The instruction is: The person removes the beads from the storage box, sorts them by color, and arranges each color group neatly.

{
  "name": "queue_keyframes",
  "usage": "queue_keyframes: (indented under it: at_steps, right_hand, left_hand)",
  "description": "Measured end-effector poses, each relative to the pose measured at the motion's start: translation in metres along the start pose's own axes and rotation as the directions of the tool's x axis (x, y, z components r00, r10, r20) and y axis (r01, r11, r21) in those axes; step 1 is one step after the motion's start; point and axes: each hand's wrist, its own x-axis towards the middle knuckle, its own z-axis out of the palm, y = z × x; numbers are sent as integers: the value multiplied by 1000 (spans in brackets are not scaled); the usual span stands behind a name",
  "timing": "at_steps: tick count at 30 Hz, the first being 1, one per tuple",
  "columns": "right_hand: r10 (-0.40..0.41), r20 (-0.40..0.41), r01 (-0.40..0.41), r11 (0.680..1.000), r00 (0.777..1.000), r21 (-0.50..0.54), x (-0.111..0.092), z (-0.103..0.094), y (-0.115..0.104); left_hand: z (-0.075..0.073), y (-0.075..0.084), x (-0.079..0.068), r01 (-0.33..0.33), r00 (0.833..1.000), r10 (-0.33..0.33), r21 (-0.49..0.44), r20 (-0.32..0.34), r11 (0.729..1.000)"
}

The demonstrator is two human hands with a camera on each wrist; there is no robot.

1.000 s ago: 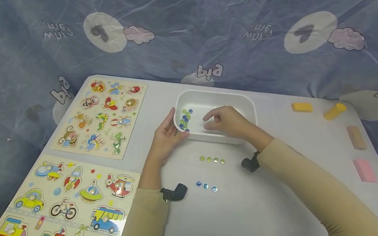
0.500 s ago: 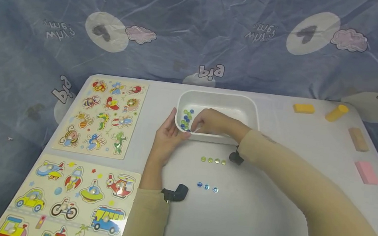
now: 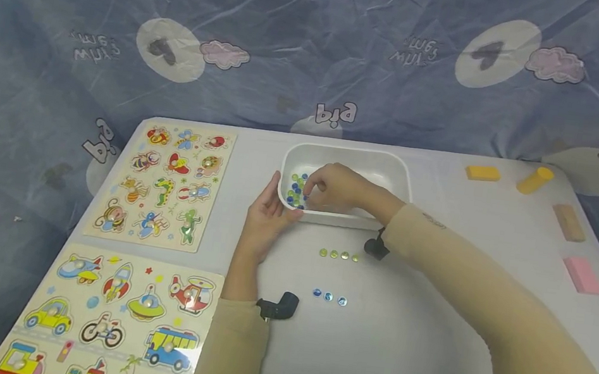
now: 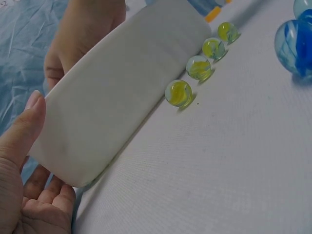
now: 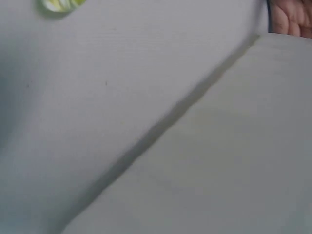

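My left hand (image 3: 265, 219) grips the left front corner of a white plastic tray (image 3: 352, 222). In the left wrist view, its thumb (image 4: 30, 117) lies against the rim, with the other fingers round the lower corner. My right hand (image 3: 338, 189) is down inside the tray, index finger and thumb bent together at a blue marble (image 3: 305, 198); the marble is small and partly covered. Beside it, several blue and green glass marbles (image 3: 295, 187) cluster at the tray's left end. In the right wrist view the tray's outer wall (image 5: 219, 146) hides the right fingers.
A row of yellow-green marbles (image 3: 334, 254) lies before the tray, with three blue marbles (image 3: 328, 296) nearer. Knobbed puzzle boards of insects (image 3: 198, 211) and vehicles (image 3: 135, 292) lie left. Yellow blocks (image 3: 483, 173), a wooden block (image 3: 568, 223) and a pink block (image 3: 583, 275) line the right.
My right hand has moved left inside the tray to the marbles, dipped down, then risen slightly with its fingers at a blue marble. The left hand has stayed on the corner.
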Motion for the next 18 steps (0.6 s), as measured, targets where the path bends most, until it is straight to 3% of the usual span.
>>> queue_keyframes:
  at_steps: [5, 9, 18]
  right_hand:
    - [-22, -108, 21, 1000, 994, -14, -13, -13, -1]
    - [11, -180, -8, 1000, 984, 21, -30, -23, -6]
    - [78, -275, -68, 997, 958, 45, -89, -30, -22]
  left_hand:
    - [2, 0, 0, -2, 1000, 2, 5, -7, 1000]
    - [3, 1, -1, -1, 1000, 1, 22, -16, 1000]
    - [5, 2, -2, 5, 1000, -3, 55, -31, 998]
